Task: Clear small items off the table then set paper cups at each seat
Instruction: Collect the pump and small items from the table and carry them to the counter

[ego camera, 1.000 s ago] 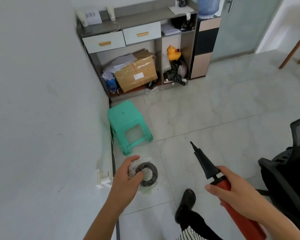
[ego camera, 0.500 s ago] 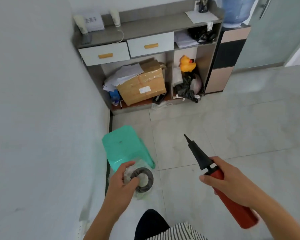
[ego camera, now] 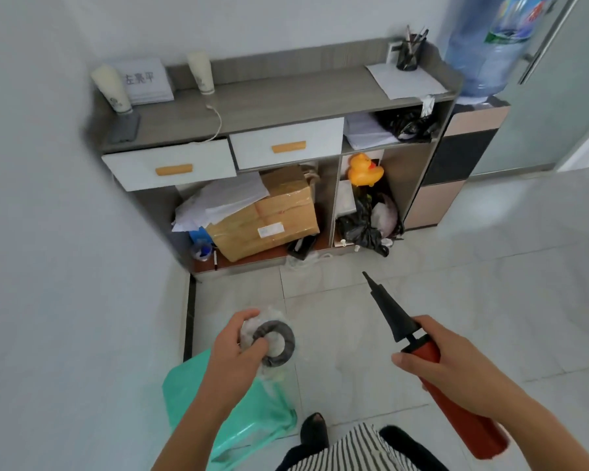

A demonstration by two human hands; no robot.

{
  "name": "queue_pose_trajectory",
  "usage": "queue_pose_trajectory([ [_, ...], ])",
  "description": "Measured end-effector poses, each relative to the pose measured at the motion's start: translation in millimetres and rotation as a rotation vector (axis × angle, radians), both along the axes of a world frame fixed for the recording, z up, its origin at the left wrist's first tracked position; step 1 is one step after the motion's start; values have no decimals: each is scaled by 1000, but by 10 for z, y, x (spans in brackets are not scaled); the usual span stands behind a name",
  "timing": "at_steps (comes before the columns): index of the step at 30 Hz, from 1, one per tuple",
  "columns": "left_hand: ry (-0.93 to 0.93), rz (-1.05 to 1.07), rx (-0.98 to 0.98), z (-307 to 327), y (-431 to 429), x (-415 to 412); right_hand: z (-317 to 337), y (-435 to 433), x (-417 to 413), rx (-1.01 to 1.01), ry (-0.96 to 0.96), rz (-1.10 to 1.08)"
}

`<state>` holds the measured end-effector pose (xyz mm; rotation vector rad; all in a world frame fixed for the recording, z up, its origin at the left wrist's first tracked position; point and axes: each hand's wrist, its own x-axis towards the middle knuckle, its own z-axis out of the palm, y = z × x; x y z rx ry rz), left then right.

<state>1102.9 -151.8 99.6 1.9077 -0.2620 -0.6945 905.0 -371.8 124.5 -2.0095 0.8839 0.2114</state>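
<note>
My left hand (ego camera: 236,348) grips a clear plastic bag holding a black ring-shaped roll (ego camera: 275,342), held above a green plastic stool (ego camera: 252,423). My right hand (ego camera: 446,356) is closed around a red hand pump (ego camera: 456,399) with a black cone nozzle that points up and away toward the cabinet. Two stacks of paper cups stand upside down on the grey cabinet top: one stack (ego camera: 111,88) at the left end, the other stack (ego camera: 201,73) beside a white sign. No table is in view.
A low grey cabinet (ego camera: 286,96) with two white drawers stands against the wall ahead, holding a cardboard box (ego camera: 269,212), papers, a yellow rubber duck (ego camera: 364,169) and black bags. A water dispenser (ego camera: 456,164) stands to its right. A white wall runs along the left. Tiled floor lies between.
I have walked closer to the cabinet. The green stool has slid from ahead of me to under my left hand. Both hands keep their hold on the same things.
</note>
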Motion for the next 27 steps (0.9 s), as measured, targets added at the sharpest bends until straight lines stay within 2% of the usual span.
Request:
queue_pose_trajectory([
  [6, -27, -91, -13, 178, -998, 1008, 49, -805, 892, 32, -34, -72],
  [14, -33, -26, 42, 25, -2229, 2341, -176, -2281, 2379, 58, -51, -27],
  [19, -53, 66, 37, 177, -2738, 3125, -79, -2993, 3567, 63, -69, 118],
  [27, -2, 231, 60, 123, -2968, 4098, 60, -3463, 5171, 96, -127, 326],
])
